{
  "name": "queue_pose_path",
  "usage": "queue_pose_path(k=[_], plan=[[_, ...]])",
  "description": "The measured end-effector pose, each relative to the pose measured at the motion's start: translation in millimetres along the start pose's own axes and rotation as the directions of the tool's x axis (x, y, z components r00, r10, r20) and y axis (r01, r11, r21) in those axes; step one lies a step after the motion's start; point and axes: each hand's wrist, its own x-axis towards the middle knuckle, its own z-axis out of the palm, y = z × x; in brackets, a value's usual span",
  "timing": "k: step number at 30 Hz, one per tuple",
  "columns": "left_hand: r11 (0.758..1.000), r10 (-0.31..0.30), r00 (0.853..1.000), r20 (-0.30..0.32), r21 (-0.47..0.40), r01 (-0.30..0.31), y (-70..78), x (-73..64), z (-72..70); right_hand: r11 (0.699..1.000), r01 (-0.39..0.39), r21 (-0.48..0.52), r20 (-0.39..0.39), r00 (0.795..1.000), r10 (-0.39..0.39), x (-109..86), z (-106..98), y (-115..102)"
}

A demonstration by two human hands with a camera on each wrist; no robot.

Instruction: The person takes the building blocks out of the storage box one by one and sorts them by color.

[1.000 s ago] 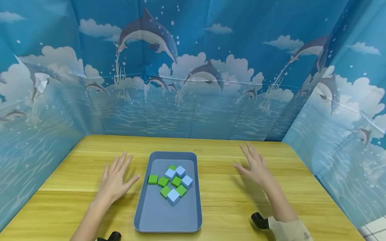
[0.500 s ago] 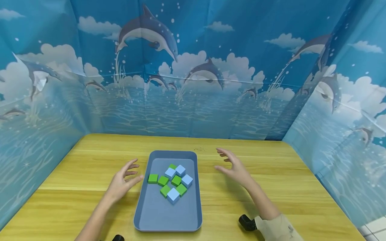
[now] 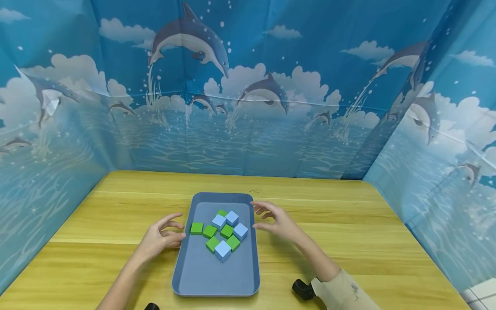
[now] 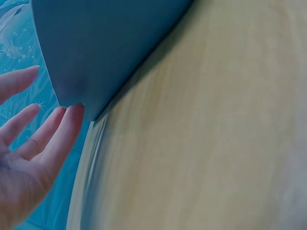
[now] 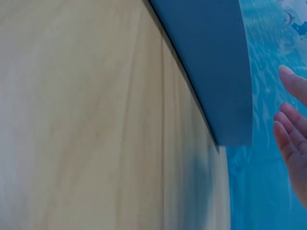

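A grey-blue rectangular tray (image 3: 215, 280) lies on the wooden table, holding several green blocks (image 3: 196, 228) and several light-blue blocks (image 3: 222, 249) grouped in its middle and upper part. At the tray's left side is my left hand (image 3: 156, 239), fingers relaxed and slightly bent, fingertips right at the rim. The left wrist view has two of its fingertips against the tray's outer wall (image 4: 105, 43). My right hand (image 3: 280, 221) is at the right rim with thumb and fingers spread apart. In the right wrist view, a gap shows between its fingertips and the tray wall (image 5: 211, 72).
The yellow wooden table (image 3: 348, 224) extends around the tray on all sides. A blue curtain (image 3: 248, 142) printed with dolphins hangs behind it and along both sides. A black wrist device (image 3: 303, 289) sits by the right sleeve (image 3: 341, 292).
Both hands have moved inward to the tray, the right one travelling left the farthest. Their fingers have gone from spread out to gently bent. The tray and blocks have stayed put.
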Motion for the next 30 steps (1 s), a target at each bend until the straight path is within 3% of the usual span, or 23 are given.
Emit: queue_pose_path(k=[8,17,30], plan=[[0.998,-0.054,0.995,0.085,-0.037,0.057,-3.3,-2.1,-1.5,0.998,0.067,0.021,0.117,0.991,-0.069,5.0,14.6,-28.1],[0.997,-0.07,0.987,0.143,-0.004,0.071,-4.8,-4.8,-3.9,0.998,0.068,-0.017,0.232,0.971,-0.062,14.5,31.0,-14.2],[0.998,-0.063,0.983,0.174,-0.008,0.065,-6.1,-3.2,-4.6,0.997,0.077,0.017,0.382,0.921,-0.078,22.0,41.5,-22.8]])
